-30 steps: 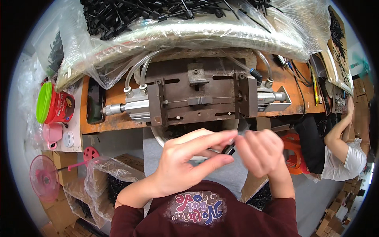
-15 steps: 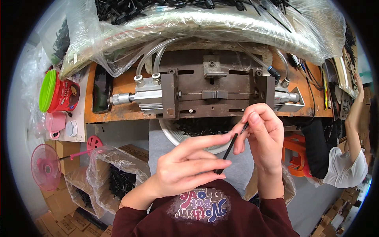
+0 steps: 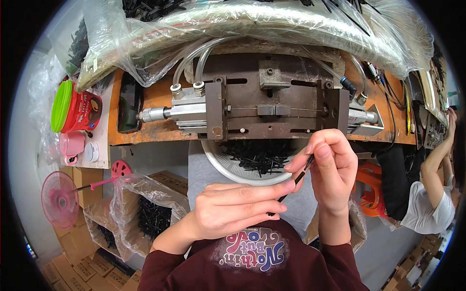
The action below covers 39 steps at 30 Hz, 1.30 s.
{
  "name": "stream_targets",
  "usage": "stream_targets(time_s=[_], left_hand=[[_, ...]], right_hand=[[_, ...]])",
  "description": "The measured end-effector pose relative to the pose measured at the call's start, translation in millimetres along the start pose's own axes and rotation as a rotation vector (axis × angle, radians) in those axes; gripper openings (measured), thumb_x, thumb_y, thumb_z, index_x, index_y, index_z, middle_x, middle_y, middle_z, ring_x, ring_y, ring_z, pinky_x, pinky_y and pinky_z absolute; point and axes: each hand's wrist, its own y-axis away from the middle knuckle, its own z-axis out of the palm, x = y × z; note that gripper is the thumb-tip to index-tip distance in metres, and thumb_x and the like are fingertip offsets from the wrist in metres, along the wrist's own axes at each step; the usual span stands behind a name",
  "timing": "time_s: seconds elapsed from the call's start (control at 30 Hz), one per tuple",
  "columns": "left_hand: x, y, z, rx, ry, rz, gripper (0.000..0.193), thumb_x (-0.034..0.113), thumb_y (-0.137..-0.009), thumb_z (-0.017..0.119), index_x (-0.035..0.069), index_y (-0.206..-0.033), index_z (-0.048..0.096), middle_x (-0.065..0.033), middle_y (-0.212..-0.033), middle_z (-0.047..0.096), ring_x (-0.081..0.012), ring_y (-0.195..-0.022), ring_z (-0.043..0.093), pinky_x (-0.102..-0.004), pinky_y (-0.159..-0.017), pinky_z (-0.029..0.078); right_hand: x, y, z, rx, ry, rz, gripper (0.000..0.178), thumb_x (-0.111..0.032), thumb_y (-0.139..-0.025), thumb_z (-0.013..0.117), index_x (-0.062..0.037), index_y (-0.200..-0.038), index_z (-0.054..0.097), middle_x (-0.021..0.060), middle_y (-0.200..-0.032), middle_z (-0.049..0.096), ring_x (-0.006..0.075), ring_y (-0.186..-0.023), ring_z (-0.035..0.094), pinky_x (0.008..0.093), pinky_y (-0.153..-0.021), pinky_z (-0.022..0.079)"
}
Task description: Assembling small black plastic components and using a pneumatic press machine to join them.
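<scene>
My left hand (image 3: 230, 206) is closed on a slim black tube (image 3: 300, 178), its fingers laid long over the tube's middle. The tube slants up to the right, and its lower end shows below the fingers. In a pinch of thumb and fingers, my right hand (image 3: 332, 167) holds a thin black pin (image 3: 309, 161). The pin's lower end meets the tube's upper end; whether it sits inside cannot be made out. Behind the hands, a white basin (image 3: 217, 165) of black plastic parts (image 3: 259, 157) rests by my lap.
A brown metal fixture (image 3: 252, 99) with air cylinders (image 3: 190, 112) stands on the wooden bench (image 3: 160, 138). Plastic-wrapped parts lie beyond. At left are a red bucket (image 3: 87, 112), a pink fan (image 3: 59, 199) and lined boxes (image 3: 121, 208). Another person (image 3: 429, 203) sits at right, near an orange stool (image 3: 370, 186).
The tube and the pin, apart before, now meet end to end. My left fingers have closed together over the tube. The view has shifted slightly, showing more of the basin.
</scene>
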Motion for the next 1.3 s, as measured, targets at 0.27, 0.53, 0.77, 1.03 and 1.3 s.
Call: stream_targets(time_s=[0.27, 0.53, 0.77, 1.03, 1.3], left_hand=[[-1.8, 0.5, 1.2, 0.000, -0.001, 0.007, 0.025, 0.002, -0.074, 0.079, -0.005, -0.097, 0.076, -0.0180, -0.121, 0.071, -0.0257, -0.092, 0.075, -0.0331, -0.077, 0.062], [-4.7, 2.2, -0.4, 0.004, -0.031, 0.011, 0.023, 0.006, -0.076, 0.082, 0.001, -0.098, 0.077, -0.0188, -0.114, 0.073, -0.0240, -0.086, 0.077, -0.0308, -0.073, 0.063], [-2.7, 2.5, 1.2, 0.005, 0.020, 0.003, 0.023, 0.001, -0.074, 0.078, -0.005, -0.097, 0.076, -0.0184, -0.121, 0.071, -0.0263, -0.092, 0.075, -0.0331, -0.076, 0.063], [-3.3, 4.0, 0.0, 0.006, 0.031, -0.018, 0.023, 0.002, -0.074, 0.078, -0.005, -0.096, 0.076, -0.0182, -0.120, 0.071, -0.0259, -0.091, 0.075, -0.0332, -0.076, 0.063], [-1.6, 3.1, 0.6, 0.030, -0.069, 0.012, 0.025, 0.002, -0.074, 0.081, -0.003, -0.098, 0.076, -0.0190, -0.120, 0.071, -0.0249, -0.087, 0.075, -0.0314, -0.073, 0.062]], right_hand=[[2.5, 2.1, -1.9, -0.011, 0.072, -0.096, 0.014, -0.005, -0.105, 0.048, 0.0064, -0.106, 0.056, 0.0219, -0.085, 0.070, 0.0196, -0.062, 0.069, 0.0277, -0.053, 0.057], [-1.1, 5.8, -2.0, -0.009, 0.008, -0.045, 0.012, -0.002, -0.104, 0.048, 0.0076, -0.106, 0.056, 0.0224, -0.085, 0.070, 0.0201, -0.064, 0.070, 0.0273, -0.053, 0.058], [-1.9, 5.7, 2.7, -0.051, 0.117, -0.105, 0.011, -0.001, -0.104, 0.049, 0.0076, -0.104, 0.057, 0.0201, -0.083, 0.072, 0.0175, -0.062, 0.069, 0.0260, -0.054, 0.058], [-2.3, 8.0, 5.5, -0.029, 0.046, -0.033, 0.012, -0.002, -0.104, 0.050, 0.0078, -0.104, 0.057, 0.0194, -0.083, 0.072, 0.0163, -0.062, 0.069, 0.0254, -0.053, 0.057], [1.0, 7.9, 4.8, 0.059, -0.177, 0.111, 0.022, -0.012, -0.105, 0.052, 0.0087, -0.112, 0.058, 0.0197, -0.084, 0.071, 0.0178, -0.062, 0.068, 0.0258, -0.052, 0.054]])
